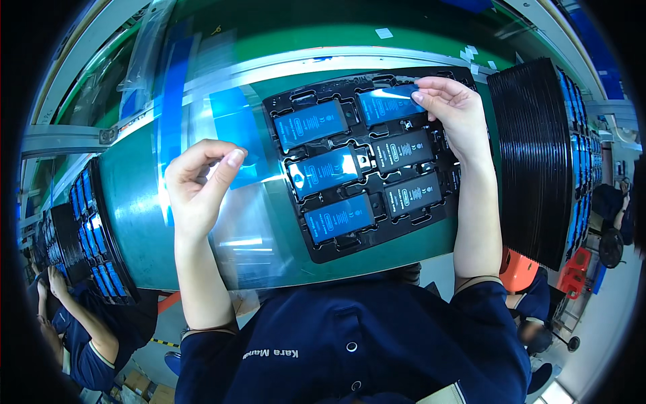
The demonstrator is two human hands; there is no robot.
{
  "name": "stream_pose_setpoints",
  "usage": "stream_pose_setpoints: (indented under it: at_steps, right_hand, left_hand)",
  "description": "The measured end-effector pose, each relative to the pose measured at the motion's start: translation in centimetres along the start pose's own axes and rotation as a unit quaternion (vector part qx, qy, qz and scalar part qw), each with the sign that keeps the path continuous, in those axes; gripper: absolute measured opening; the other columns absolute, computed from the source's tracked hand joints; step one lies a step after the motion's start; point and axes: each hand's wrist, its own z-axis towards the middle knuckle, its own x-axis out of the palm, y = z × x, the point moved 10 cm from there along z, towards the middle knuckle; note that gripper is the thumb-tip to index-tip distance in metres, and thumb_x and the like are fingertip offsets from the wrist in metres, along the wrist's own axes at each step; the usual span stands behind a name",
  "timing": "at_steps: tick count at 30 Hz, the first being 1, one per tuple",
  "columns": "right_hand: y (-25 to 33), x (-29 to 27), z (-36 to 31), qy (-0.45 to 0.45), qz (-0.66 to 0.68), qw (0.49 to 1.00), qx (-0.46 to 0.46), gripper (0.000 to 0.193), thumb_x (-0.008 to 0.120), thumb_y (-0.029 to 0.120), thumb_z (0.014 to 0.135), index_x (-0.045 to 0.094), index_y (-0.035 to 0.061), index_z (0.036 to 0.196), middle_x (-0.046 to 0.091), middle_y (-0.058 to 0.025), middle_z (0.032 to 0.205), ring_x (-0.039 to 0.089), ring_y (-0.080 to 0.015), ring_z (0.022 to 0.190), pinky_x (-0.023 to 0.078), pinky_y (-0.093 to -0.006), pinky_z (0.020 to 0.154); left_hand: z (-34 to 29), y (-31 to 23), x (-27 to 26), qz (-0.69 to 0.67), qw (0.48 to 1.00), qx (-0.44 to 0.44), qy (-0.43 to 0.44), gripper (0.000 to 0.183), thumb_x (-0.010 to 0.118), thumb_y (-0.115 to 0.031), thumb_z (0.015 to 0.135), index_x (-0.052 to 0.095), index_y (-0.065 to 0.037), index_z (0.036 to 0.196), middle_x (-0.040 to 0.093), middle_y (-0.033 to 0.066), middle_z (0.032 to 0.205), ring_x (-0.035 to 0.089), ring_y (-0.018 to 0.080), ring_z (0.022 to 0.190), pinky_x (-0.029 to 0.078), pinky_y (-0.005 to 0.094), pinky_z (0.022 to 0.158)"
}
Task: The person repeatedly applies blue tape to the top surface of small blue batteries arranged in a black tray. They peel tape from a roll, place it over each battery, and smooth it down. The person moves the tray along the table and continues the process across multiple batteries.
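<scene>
A black plastic tray [323, 253] lies before me, with flat rectangular batteries in its pockets. The left column and the far right pocket look blue on top; a bare dark battery [409, 149] and another dark battery [412, 193] fill the remaining right pockets. At the far right pocket, my right hand [456, 113] pinches the edge of a shiny blue film [387, 104] lying over the battery there. My left hand [198, 185] hovers left of the tray, thumb pressed to the forefinger. What sits in that pinch, if anything, I cannot make out.
Clear and blue film sheets [235, 118] lie left of the tray on the green table [138, 222]. A tall stack of black trays [531, 161] stands at the right. More loaded trays [101, 236] stand at the left, near another person's arms [84, 316].
</scene>
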Motion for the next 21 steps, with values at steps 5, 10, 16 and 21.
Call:
stream_pose_setpoints:
  at_steps: [5,10,16,21]
  right_hand:
    - [0.01,0.14,-0.12,-0.006,-0.016,1.0,0.006,0.021,0.072,0.005,0.079,0.068,0.0,0.099,0.068,-0.0036,0.082,0.06,-0.0046,0.069,0.045,-0.0171,0.058]
    - [0.01,0.17,-0.18,-0.014,-0.031,0.999,0.007,0.021,0.072,0.005,0.079,0.068,0.0004,0.099,0.068,-0.0035,0.082,0.06,-0.0046,0.07,0.045,-0.0175,0.058]
    - [-0.13,0.12,-0.11,-0.009,-0.037,0.999,0.007,0.022,0.072,0.005,0.079,0.067,-0.0001,0.1,0.068,-0.0036,0.083,0.06,-0.0045,0.071,0.044,-0.017,0.059]
    - [-0.06,0.2,-0.12,-0.003,-0.049,0.999,0.0,0.024,0.072,0.005,0.08,0.066,-0.0007,0.103,0.068,-0.0038,0.085,0.06,-0.0039,0.072,0.043,-0.0157,0.059]
  left_hand:
    - [-0.03,0.04,0.06,0.003,1.0,-0.003,0.002,0.008,0.067,-0.006,0.084,0.066,0.003,0.085,0.067,0.008,0.082,0.061,0.0107,0.076,0.047,0.0225,0.071]
    - [-0.04,0.12,0.08,0.001,1.0,-0.005,0.001,0.008,0.068,-0.006,0.083,0.066,0.003,0.085,0.067,0.0078,0.082,0.061,0.0105,0.075,0.046,0.0224,0.07]
    - [0.01,0.06,0.26,0.003,1.0,0.004,0.006,0.008,0.069,-0.005,0.082,0.066,0.002,0.085,0.067,0.0075,0.082,0.061,0.0104,0.076,0.046,0.0225,0.07]
    - [0.06,-0.38,0.69,-0.009,1.0,0.015,0.006,0.008,0.071,-0.002,0.08,0.067,0.002,0.086,0.067,0.007,0.083,0.061,0.0104,0.077,0.046,0.0223,0.07]
